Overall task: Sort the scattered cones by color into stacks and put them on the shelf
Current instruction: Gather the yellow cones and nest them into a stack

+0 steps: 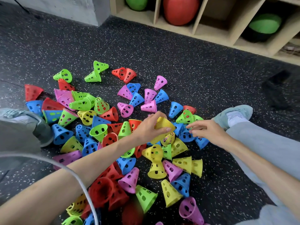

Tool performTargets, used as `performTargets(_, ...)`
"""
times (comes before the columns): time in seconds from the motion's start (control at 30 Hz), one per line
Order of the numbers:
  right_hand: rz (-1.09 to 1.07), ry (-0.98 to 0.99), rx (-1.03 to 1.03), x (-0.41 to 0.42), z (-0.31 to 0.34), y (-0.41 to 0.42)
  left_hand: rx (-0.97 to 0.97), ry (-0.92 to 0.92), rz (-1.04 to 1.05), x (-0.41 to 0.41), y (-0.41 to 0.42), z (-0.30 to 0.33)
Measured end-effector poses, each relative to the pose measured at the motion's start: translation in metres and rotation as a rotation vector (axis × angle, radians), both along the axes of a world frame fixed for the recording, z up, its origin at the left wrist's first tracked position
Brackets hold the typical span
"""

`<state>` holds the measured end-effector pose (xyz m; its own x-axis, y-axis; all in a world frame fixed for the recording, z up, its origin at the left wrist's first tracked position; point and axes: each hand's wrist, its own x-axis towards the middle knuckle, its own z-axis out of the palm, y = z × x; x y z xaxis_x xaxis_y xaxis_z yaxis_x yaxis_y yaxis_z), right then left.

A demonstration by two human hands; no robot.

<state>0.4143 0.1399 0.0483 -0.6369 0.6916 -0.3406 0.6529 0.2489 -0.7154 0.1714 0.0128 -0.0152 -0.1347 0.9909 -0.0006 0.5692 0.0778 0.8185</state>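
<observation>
A dark speckled rubber floor [162, 51] fills most of the view, and along its far edge stands a pale wooden shelf [199, 18] of open compartments, with a green ball [136, 3] in one, a red ball [181, 10] in the next, and another green ball [264, 23] further right. The person sits on the floor with legs spread, a grey shoe [233, 116] at the right and another shoe [32, 125] at the left, and between them lies a wide scatter of perforated plastic cones [100, 127] in red, blue, green, pink and yellow, most tipped on their sides and many touching or overlapping. A white cable [78, 179] curves across the lower left, in front of the left forearm. Near the middle of the pile, the left hand [147, 127] grips a stack of yellow cones [164, 125], fingers and thumb curled round its ribbed rims, holding it tilted just above the other cones. Just beside it, the right hand [206, 129] reaches towards the stack with fingers loosely spread and slightly bent, holding nothing, poised over a cluster of blue cones [186, 135]. Several loose yellow cones [183, 163] lie just below the hands.
</observation>
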Motion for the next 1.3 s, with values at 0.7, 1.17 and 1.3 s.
performTargets(0.7,0.113,-0.283,-0.069,-0.004,-0.071,-0.022,-0.044,-0.039,0.045,0.016,-0.012,-0.008)
performTargets(1.17,-0.169,0.066,0.175,-0.048,0.019,0.011,0.001,-0.008,0.087,0.020,-0.009,0.006)
performTargets(1.3,-0.154,0.140,0.153,-0.050,0.032,-0.004,0.013,-0.006,0.084,0.022,-0.012,0.011)
